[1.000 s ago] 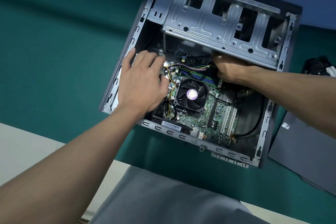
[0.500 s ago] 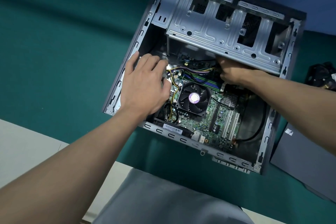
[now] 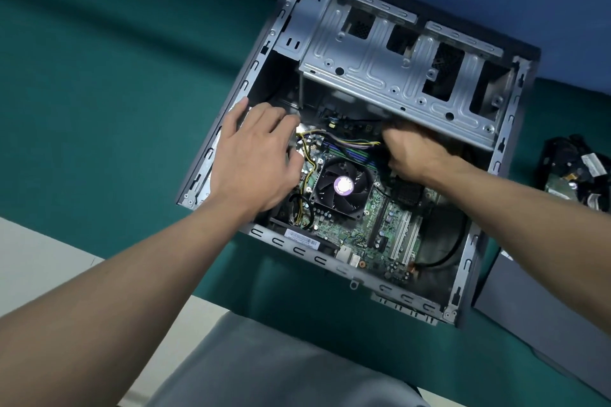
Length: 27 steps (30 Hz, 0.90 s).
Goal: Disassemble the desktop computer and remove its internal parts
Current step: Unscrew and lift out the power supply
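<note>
The open grey metal desktop computer case (image 3: pixel 317 260) lies on the green counter (image 3: pixel 99 92). The left grip (image 3: pixel 254 162), fingers spread, rests on its rim. The right grip (image 3: pixel 413 155) curls under the silver drive cage (image 3: pixel 396 76), and what it holds is hidden. A black cooler fan (image 3: pixel 340 188) sits between the grips.

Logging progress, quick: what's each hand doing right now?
Left hand: open, fingers inside the grey metal computer case.
Right hand: curled; grip hidden, cannot tell.
</note>
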{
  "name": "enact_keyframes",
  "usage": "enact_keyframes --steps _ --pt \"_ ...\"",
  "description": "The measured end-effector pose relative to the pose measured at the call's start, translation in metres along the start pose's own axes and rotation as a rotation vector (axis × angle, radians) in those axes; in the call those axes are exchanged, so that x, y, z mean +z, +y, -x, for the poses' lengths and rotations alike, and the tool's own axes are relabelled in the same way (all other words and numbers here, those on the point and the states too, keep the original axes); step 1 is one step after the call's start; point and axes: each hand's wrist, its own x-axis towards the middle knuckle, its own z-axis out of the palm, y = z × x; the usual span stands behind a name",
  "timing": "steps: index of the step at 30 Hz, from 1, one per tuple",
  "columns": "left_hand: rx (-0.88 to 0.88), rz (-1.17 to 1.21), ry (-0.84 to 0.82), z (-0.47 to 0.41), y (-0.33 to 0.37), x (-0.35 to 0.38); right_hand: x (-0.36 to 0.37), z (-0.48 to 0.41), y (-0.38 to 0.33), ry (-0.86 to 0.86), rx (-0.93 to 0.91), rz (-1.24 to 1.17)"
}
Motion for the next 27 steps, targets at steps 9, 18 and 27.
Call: enact_keyframes --steps 9,18,27 --pt "0.009 -0.011 -0.023 0.000 0.001 -0.003 -0.002 0.011 -0.004 -0.011 0.165 -0.067" --pt "0.020 -0.001 -0.029 0.002 0.003 -0.004 -0.011 0.055 -0.047 0.372 -0.175 -0.128" --pt "0.170 0.045 -0.165 0.012 0.001 -0.017 0.000 0.076 -0.111 0.041 -0.271 -0.004"
